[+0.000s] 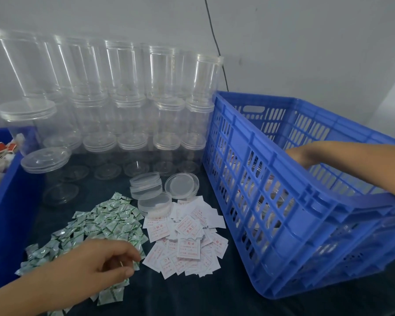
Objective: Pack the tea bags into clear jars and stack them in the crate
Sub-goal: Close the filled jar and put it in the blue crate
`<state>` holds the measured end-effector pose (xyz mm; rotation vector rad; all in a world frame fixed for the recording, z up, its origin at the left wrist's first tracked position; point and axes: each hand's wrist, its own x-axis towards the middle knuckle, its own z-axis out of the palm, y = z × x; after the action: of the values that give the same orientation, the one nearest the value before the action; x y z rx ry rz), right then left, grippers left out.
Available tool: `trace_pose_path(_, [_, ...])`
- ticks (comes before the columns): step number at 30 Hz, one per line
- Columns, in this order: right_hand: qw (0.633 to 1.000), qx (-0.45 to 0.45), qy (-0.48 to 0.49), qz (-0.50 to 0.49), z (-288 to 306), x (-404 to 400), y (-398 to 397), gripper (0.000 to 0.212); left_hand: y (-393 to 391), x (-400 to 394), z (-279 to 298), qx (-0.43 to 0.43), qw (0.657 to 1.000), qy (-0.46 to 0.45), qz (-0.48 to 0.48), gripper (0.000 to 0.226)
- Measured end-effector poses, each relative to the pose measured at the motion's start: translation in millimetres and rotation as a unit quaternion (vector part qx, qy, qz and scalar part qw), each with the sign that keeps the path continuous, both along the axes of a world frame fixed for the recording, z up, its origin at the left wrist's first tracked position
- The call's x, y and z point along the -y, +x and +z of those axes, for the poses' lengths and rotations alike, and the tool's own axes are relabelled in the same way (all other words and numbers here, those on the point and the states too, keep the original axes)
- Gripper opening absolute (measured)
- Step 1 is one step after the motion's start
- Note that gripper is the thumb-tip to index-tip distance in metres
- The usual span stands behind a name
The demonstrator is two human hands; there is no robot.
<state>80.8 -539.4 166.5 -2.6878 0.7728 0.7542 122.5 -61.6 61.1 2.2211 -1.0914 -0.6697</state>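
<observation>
Head view, looking down on a dark table [192, 293], and the tea bags [0, 151] sit far left in a blue bin [7, 201], pale pouches with red tags, only partly in frame. Clear jars [114, 99] stand stacked in rows against the grey wall [306, 42], several capped with clear lids, the top row open-mouthed. One capped jar [25, 124] at the left end of the stack shows what may be tea bags through its wall, hard to be sure. Over to the right, the blue crate [306, 213] is tilted, its near side lifted off the table, and jars with contents show through its slotted wall. The right hand [303, 156] reaches over the crate's rim and down inside; its fingers are hidden behind the plastic, so whether it grips anything cannot be told. Down front, the left hand [105, 263] hovers on a spread of green-and-white sachets [105, 222], fingers curled with thumb and fingertips drawn together, apparently pinching one sachet at the pile's edge. Just beside that pile, to the right, lies a scatter of white slips [187, 238] printed in red. Behind the slips, a few loose clear lids [155, 192] sit in a small cluster, two stacked. A black cable [214, 42] runs down the wall behind the jars.
</observation>
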Motion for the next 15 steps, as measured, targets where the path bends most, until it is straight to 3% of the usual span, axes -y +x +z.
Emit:
trace_pose_path(3, [1.0, -0.026, 0.001, -0.014, 12, 1, 2, 0.093, 0, 0, -1, 0.004, 1.0, 0.003, 0.008, 0.018])
trace_pose_path(5, [1.0, -0.009, -0.006, -0.009, 19, 2, 6, 0.096, -1, 0, 0, 0.006, 1.0, 0.0, 0.014, 0.016])
trace_pose_path(15, [0.981, 0.119, -0.136, 0.074, 89, -38, 15, 0.048, -6, 2, 6, 0.035, 0.997, -0.034, 0.057, 0.018])
